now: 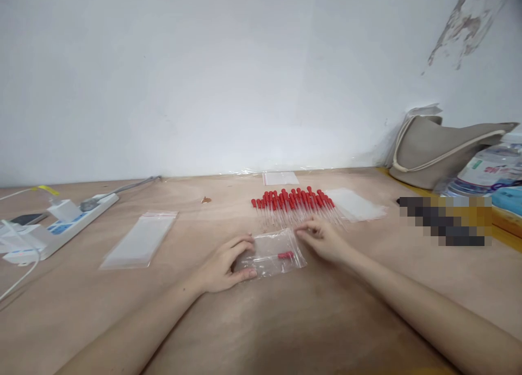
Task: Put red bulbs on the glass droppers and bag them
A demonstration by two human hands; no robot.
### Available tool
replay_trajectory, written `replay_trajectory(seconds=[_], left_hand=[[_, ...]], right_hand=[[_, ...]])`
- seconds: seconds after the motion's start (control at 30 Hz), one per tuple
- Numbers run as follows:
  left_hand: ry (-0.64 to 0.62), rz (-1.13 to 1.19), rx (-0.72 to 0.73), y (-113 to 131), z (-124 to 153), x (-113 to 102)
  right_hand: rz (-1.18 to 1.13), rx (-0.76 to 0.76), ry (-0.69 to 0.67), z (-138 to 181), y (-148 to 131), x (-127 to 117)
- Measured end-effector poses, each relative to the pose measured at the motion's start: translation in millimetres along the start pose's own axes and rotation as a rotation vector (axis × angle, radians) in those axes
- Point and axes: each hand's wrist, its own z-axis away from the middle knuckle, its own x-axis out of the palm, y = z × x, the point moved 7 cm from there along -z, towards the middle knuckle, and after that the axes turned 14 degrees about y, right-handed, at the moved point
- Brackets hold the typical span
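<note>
A clear zip-lock bag (267, 260) lies on the table in front of me with a red-bulbed dropper (286, 254) inside it. My left hand (228, 263) is at the bag's left end, thumb on the near side and fingers on the far side, holding it. The thumb and forefinger of my right hand (322, 238) are pinched together at the bag's upper right corner. Just beyond the bag is a pile of droppers (291, 201) with red bulbs and clear thin stems pointing toward me.
A stack of clear bags (141, 241) lies on the left. Plastic sheets or bags (354, 205) are right of the droppers, and another bag (280, 178) is by the wall. A power strip (77, 225) is far left; a grey bag (440, 143) and water bottle (483, 171) stand right.
</note>
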Motion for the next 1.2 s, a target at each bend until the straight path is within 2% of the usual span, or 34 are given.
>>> replay_trajectory(seconds=[0.07,0.13,0.3,0.4,0.5,0.57,0.67,0.77,0.83,0.93,1.03,1.2], left_hand=[[0.027,0.016,0.003,1,0,-2],[0.037,0.031,0.003,2,0,-3],[0.021,0.065,0.013,3,1,0],[0.022,0.08,0.019,2,1,1],[0.027,0.094,0.034,2,0,2],[0.027,0.098,0.038,2,0,2],[0.02,0.101,0.032,2,-1,1],[0.019,0.102,0.035,4,-1,0],[0.017,0.102,0.036,4,-1,0],[0.016,0.105,0.03,4,-2,0],[0.014,0.105,0.022,2,-2,1],[0.008,0.085,0.011,-2,-2,2]], right_hand=[[0.115,0.053,0.118,-24,9,-14],[0.188,0.074,0.132,-51,13,-15],[0.355,0.195,0.112,-102,25,14],[0.389,0.238,0.102,-115,31,36],[0.402,0.262,0.103,-119,33,47],[0.396,0.265,0.118,-122,32,45],[0.383,0.258,0.16,-124,29,29],[0.285,0.232,0.256,-115,26,-3],[0.005,0.247,0.367,-98,26,-28],[-0.424,0.427,0.43,-57,37,-48],[-0.578,0.602,0.456,-17,47,-48],[-0.78,0.799,0.457,16,54,-18]])
